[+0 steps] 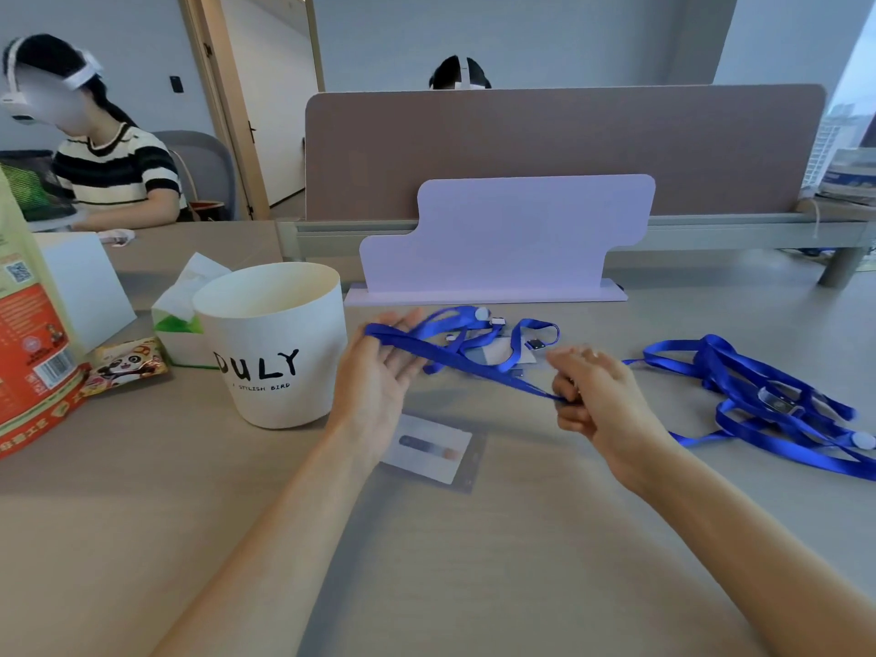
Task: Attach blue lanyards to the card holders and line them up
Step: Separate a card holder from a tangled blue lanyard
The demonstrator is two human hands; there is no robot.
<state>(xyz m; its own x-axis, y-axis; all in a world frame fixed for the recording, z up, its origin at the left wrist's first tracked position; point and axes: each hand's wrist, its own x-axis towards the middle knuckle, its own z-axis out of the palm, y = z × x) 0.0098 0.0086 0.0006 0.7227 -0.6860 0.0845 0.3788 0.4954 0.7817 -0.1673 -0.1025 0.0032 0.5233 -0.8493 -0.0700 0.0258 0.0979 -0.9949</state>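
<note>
While stretching taut above the surface (474, 561), one blue lanyard (464, 365) is looping over the left hand (379, 381), fingers spread; the right hand (595, 400) is pinching its other end. A card holder (431, 450) is lying beneath, spare lanyards (758, 395) tangling rightward.

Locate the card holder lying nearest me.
Head view, centre: the card holder lies flat on the desk, by the left hand, right of the white DULY bucket.
</note>
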